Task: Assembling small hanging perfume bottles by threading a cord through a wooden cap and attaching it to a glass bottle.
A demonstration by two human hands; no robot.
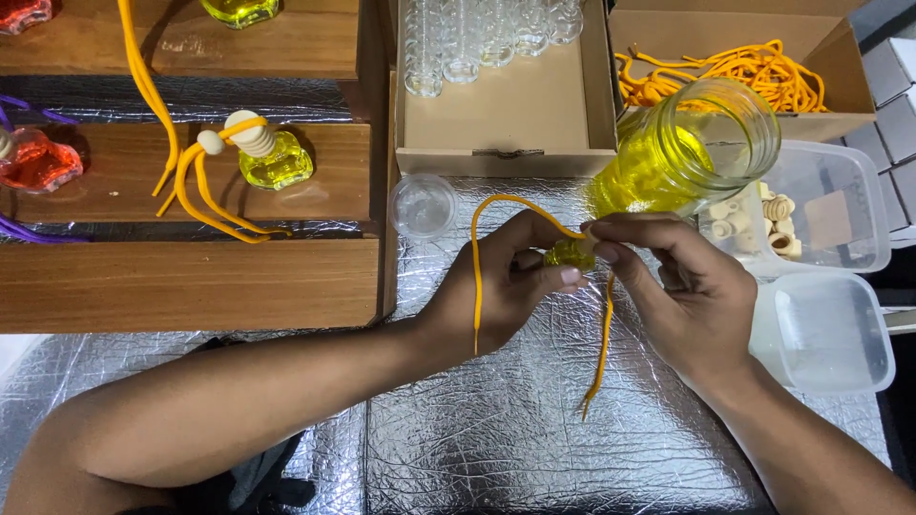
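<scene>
Right now your left hand [501, 286] pinches the small yellow-filled bottle [570, 255] while your right hand [682, 286] grips its orange cord [477, 277] at the neck, so seating the top looks next; the big jar [682, 153] stands just beyond.

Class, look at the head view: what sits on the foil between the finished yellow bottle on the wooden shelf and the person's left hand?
A small clear plastic cup, seen in the head view.
</scene>
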